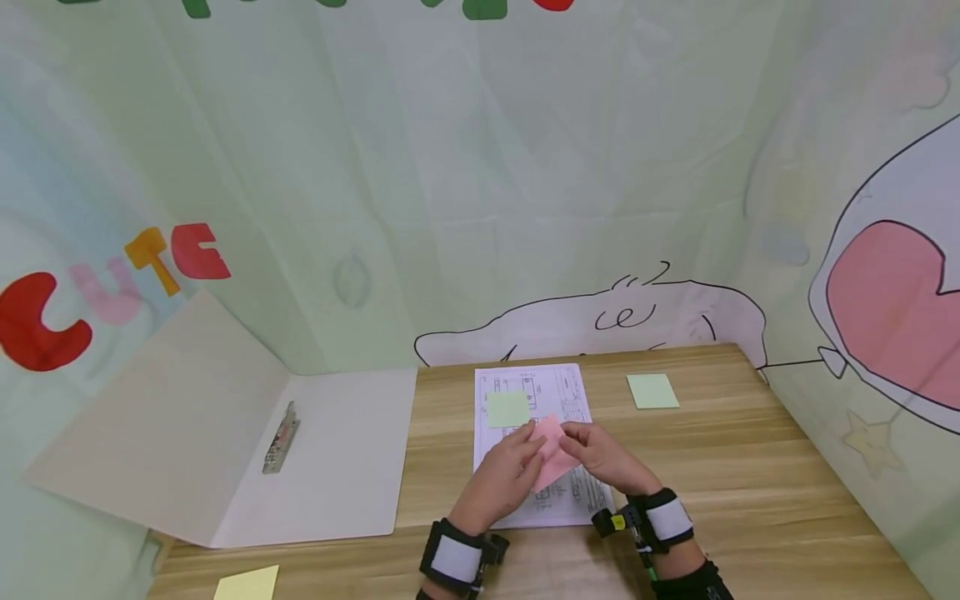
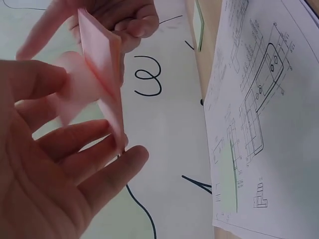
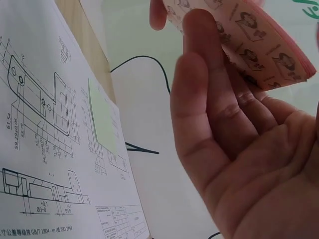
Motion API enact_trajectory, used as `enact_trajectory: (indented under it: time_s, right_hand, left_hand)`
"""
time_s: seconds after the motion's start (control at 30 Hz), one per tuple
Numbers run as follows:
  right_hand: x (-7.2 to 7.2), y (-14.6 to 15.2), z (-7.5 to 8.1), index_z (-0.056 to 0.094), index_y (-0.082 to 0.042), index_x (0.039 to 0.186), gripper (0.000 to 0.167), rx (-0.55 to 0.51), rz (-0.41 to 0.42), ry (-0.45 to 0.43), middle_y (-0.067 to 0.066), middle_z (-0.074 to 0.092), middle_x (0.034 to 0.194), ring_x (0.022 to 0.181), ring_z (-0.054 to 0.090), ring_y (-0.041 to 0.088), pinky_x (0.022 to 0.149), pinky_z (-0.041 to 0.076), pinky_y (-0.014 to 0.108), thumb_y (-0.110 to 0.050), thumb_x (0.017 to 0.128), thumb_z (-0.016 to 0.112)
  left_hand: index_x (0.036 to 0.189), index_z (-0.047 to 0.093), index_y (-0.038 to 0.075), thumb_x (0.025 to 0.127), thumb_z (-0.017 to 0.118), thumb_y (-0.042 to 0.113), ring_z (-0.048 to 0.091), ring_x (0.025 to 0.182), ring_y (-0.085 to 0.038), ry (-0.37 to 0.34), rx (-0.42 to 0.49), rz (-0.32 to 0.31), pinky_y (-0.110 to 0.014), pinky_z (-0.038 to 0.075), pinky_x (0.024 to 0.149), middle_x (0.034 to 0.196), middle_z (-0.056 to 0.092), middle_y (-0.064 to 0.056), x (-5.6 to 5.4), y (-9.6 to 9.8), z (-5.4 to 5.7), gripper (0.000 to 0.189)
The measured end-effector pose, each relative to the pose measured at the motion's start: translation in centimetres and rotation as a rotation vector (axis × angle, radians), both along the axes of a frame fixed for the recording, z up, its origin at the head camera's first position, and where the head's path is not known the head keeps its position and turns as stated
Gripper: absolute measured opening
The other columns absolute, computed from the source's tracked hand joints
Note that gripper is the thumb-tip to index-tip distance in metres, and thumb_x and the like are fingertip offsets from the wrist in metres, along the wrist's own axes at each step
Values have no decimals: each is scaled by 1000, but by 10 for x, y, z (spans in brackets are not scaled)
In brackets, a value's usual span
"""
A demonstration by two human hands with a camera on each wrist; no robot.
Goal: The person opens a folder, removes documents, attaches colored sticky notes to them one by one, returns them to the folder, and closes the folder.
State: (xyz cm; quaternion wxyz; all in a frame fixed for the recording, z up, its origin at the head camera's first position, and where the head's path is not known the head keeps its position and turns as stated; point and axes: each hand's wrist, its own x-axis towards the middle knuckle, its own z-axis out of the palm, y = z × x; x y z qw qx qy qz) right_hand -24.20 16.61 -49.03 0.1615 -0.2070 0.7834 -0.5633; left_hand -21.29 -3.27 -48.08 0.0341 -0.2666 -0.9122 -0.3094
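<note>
"What is that person holding over there?"

"A pink pad (image 1: 553, 467) of sticky notes. It is up in the air, over the big paper (image 1: 596, 500) with the drawings on it."

"Are both hands on it?"

"Yes. The left hand (image 1: 501, 479) pinches the top sheet (image 2: 77, 87), and the sheet bends away from the rest. The right hand (image 1: 609, 458) holds the pad by its other side."

"I see little pictures printed on the back of the pad. What's that green bit under there?"

"A green note (image 1: 508, 409), lying on the big paper. And a green square (image 1: 652, 391) sits on the desk (image 1: 757, 475), off to the right of the paper."

"And on the left?"

"A big white folder (image 1: 345, 475), wide open. One side lies flat and the other leans up. A thin shiny thing (image 1: 281, 440) rests on the flat side, but I can't tell what it is. A yellow paper (image 1: 247, 585) is close by, at the near edge."
</note>
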Motion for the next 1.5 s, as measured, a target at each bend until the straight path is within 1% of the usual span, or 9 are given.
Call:
enact_trajectory:
  time_s: [0.13,0.33,0.57,0.63,0.7,0.77,0.9,1.1,1.5]
  right_hand:
    - [1,1,1,57,6,118,38,-35,40,-13,9,62,95,79,53,18,68,41,30,-25,97,55]
    - [-2,1,-4,59,0,119,36,-61,57,-40,7,67,95,80,57,18,71,44,30,-26,93,61]
    - [-1,-3,-3,64,-1,113,25,-37,-4,-23,6,66,83,70,56,16,63,43,29,-18,97,55]
    - [-3,-3,-8,67,-2,105,25,-20,-17,1,5,65,80,68,56,16,61,42,28,-23,97,55]
    - [-4,-3,-9,68,-3,98,26,-8,-30,13,4,64,78,67,55,16,60,42,28,-26,97,55]
    - [-4,-2,-10,67,-4,91,27,7,-43,14,3,63,75,66,54,16,59,41,27,-27,96,55]
    - [-5,-1,-11,66,-5,85,26,31,-65,4,2,62,73,65,52,15,59,39,26,-26,96,56]
    - [-4,1,-12,68,-5,86,25,44,-81,-6,4,64,76,67,53,17,59,38,26,-26,95,57]
    - [-4,-1,-11,67,-4,83,22,83,-119,24,3,64,75,65,53,15,58,39,26,-20,95,57]
  left_hand:
    - [133,52,1,95,55,19,44,128,-24,21,-12,19,-39,37,101,140,46,-14,1,2,-2,43]
    - [134,52,4,96,56,18,49,124,-23,51,34,66,-39,40,98,135,52,-11,1,5,-3,41]
    - [126,61,7,93,60,14,58,113,-23,69,86,161,-40,47,90,124,61,-7,0,8,-7,33]
    - [123,63,8,92,61,12,61,107,-21,72,92,174,-42,47,90,119,63,-7,-1,8,-7,32]
    - [122,64,9,92,60,11,66,86,-17,54,98,184,-38,51,80,106,69,-8,-1,8,-8,31]
    - [120,65,8,92,59,10,61,65,-12,34,116,183,-32,50,68,95,71,-9,-2,6,-8,29]
    - [115,69,7,95,56,12,45,51,-3,-40,200,177,-20,37,47,85,71,-7,-3,2,-9,24]
    - [108,71,8,98,52,23,40,47,-5,-143,291,190,-20,32,44,80,69,-2,-6,-3,-10,26]
    - [110,70,4,98,53,18,28,47,-3,-88,332,203,-19,26,43,60,54,3,-10,-9,-12,25]
